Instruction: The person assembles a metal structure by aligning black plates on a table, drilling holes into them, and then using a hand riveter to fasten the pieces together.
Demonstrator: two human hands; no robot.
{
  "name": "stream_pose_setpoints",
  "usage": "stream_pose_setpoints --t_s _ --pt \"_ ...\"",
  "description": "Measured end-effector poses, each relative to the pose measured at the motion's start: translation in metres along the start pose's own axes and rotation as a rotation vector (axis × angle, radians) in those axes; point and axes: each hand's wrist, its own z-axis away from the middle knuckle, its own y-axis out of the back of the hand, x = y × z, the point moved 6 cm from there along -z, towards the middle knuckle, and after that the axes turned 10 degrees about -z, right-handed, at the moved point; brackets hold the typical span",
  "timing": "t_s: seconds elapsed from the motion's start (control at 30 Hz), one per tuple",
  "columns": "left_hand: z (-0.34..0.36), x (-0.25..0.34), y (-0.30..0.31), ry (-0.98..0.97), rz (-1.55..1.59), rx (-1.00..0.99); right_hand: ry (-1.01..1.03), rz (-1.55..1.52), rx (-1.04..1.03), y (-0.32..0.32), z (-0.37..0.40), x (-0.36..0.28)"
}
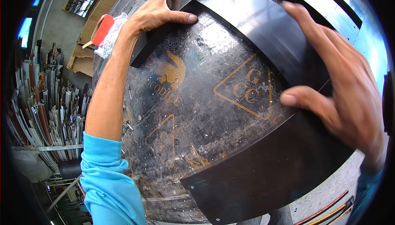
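Observation:
Flat black metal panels (251,23) form an angled frame on a dark, scuffed worktable top (197,114). At the frame's upper left corner lies my left hand (158,13), thumb and index finger spread wide, the thumb at the inner edge. My right hand (345,72), smeared a little by motion, spans the frame's right side with its thumb and fingers far apart. Below it, another dark panel (267,167) with small holes at its left end reaches past the table's near edge.
A red box (103,29) and clear plastic wrap (113,37) sit by the table's left edge. Many upright metal profiles (49,109) stand on the left. Small bits of debris lie on the table, and red and yellow bars (329,212) lie at the lower right.

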Motion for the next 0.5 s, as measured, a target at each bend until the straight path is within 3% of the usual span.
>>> stream_pose_setpoints --t_s 0.1,0.13,0.17,0.23,0.5 --pt "0.002 0.004 0.002 0.008 0.02 0.018 0.081 -0.026 -0.099 -0.014 -0.043 0.016" --pt "0.003 0.005 0.002 0.007 0.013 0.027 -0.075 -0.104 -0.249 -0.015 -0.062 0.015" --pt "0.003 0.004 0.001 0.011 0.02 0.029 0.103 -0.06 -0.043 -0.03 -0.071 0.03" --pt "0.003 0.004 0.0 0.019 -0.008 0.054 -0.025 -0.094 -0.079 -0.04 -0.088 0.031" --pt "-0.001 -0.006 -0.006 -0.006 -0.059 0.071 -0.012 -0.101 -0.02 -0.038 -0.085 0.031"
